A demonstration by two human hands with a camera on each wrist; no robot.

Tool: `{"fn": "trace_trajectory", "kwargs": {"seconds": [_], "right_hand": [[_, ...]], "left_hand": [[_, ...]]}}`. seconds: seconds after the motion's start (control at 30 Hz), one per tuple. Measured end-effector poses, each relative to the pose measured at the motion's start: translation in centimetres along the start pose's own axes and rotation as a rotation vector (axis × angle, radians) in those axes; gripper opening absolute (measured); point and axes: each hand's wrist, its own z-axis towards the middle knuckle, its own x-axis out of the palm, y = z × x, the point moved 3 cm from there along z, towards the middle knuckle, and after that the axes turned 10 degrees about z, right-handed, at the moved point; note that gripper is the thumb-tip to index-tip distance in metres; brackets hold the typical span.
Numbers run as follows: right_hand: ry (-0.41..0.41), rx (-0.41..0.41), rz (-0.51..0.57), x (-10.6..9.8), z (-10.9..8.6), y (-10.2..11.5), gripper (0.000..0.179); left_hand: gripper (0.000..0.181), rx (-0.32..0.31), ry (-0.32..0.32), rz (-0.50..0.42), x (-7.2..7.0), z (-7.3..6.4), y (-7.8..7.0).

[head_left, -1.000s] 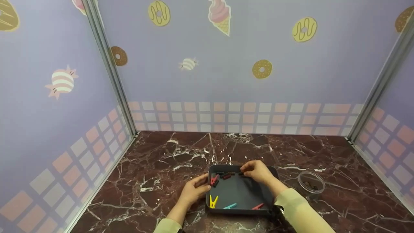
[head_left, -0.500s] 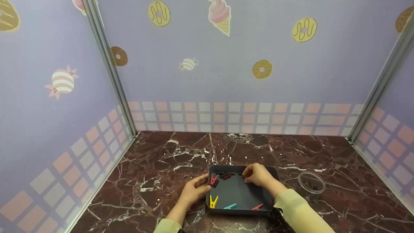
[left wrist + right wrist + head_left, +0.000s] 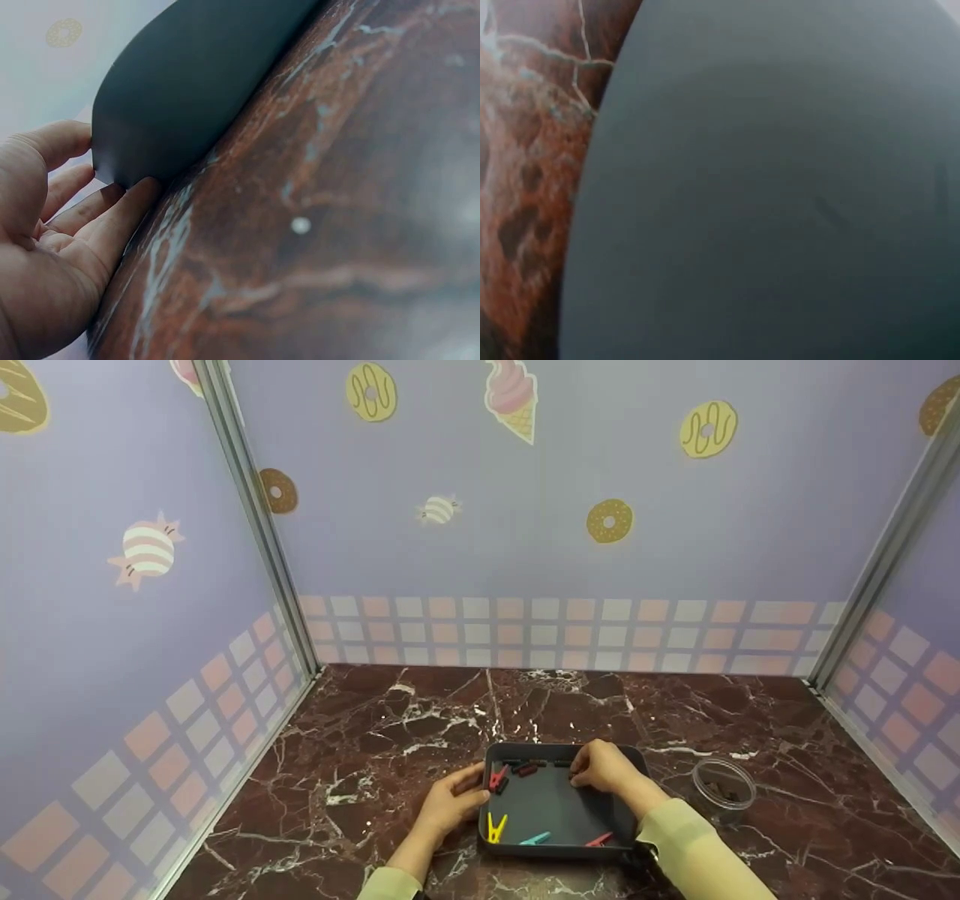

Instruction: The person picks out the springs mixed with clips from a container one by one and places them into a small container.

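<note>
A dark grey tray [image 3: 555, 810] lies on the table with small dark pieces [image 3: 562, 763] along its far wall. Inside it are a red clothespin [image 3: 497, 778] at far left, a yellow clothespin [image 3: 496, 829] at near left, a blue clothespin [image 3: 535, 838] and another red clothespin [image 3: 599, 839] along the near wall. My left hand [image 3: 448, 804] touches the tray's outer left wall with fingers extended, as the left wrist view confirms. Over the tray's far right part, my right hand [image 3: 606, 769] pinches a small dark brown piece, mostly hidden by the fingers. The right wrist view shows no hand.
To the right of the tray stands a clear round tub [image 3: 722, 787] holding several dark brown pieces. The marbled table [image 3: 390, 735] is bounded by patterned panels [image 3: 570, 630] at the back and both sides.
My right hand has shifted slightly right and nearer along the tray's far side, uncovering more of the dark pieces by the far wall. The left hand and the tray stay put.
</note>
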Motion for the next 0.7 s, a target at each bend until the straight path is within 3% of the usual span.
{"fn": "trace_trajectory", "kwargs": {"seconds": [0.5, 0.7], "right_hand": [[0.059, -0.109, 0.039, -0.8, -0.7, 0.1, 0.007], [0.074, -0.112, 0.091, -1.0, -1.3, 0.2, 0.007]], "left_hand": [[0.06, -0.003, -0.002, -0.008, 0.0, -0.2, -0.2], [0.059, 0.007, 0.001, 0.011, 0.0, -0.1, -0.2]]}}
